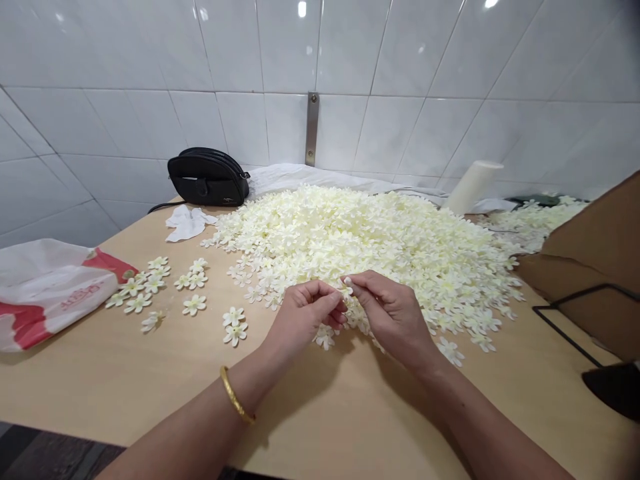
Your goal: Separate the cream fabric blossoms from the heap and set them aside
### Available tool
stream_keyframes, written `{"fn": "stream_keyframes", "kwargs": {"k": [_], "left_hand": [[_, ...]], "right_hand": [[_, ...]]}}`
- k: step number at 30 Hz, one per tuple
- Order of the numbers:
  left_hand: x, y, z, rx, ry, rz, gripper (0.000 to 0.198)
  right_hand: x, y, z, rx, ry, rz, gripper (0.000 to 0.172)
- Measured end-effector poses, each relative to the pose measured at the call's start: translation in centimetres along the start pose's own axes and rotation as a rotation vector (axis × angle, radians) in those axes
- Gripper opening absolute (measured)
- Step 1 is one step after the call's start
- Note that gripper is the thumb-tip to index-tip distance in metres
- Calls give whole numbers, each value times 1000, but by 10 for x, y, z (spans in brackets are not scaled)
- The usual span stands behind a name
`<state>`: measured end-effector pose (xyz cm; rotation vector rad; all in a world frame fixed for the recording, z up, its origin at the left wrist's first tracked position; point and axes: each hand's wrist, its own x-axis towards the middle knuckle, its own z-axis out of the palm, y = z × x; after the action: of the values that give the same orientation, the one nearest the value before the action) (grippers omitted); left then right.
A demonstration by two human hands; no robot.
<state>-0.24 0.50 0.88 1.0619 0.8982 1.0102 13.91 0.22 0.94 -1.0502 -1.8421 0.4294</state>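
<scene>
A large heap of cream-white artificial flowers covers the middle of the wooden table. At its front edge my two hands are close together. My right hand pinches a small white flower between thumb and fingertips. My left hand, with a gold bangle on the wrist, is closed with thumb against forefinger; anything between those fingertips is too small to make out. Below the hands lies a loose flower. Small groups of flowers are spread on the table to the left.
A red and white plastic bag lies at the left, with a crumpled tissue and a black purse behind. A white cylinder leans at the back right. A cardboard box and black metal frame stand at the right.
</scene>
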Motion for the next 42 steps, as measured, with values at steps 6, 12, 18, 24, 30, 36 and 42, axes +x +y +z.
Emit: {"fn": "stream_keyframes", "kwargs": {"k": [6,12,18,24,30,36,42], "left_hand": [[-2,0,1,-70,-11,28,16],[-1,3,3,-62,50,16,10],[-2,2,2,-7,26,57,4],[-2,-1,1,65,3,83,4],[-1,-3,3,-6,-30,38,16],[-1,-4,3,-2,-17,48,13],[-2,-3,2,0,-19,32,17]], "right_hand": [[1,-1,0,14,-69,-8,21],[0,-1,0,3,-117,-39,24],[-2,3,0,-72,-132,-130,23],[-6,0,0,-274,-153,-202,24],[-7,-1,3,-386,-146,-199,23],[-5,1,3,-253,-130,-108,20],[-3,-1,0,-188,-155,-100,20]]}}
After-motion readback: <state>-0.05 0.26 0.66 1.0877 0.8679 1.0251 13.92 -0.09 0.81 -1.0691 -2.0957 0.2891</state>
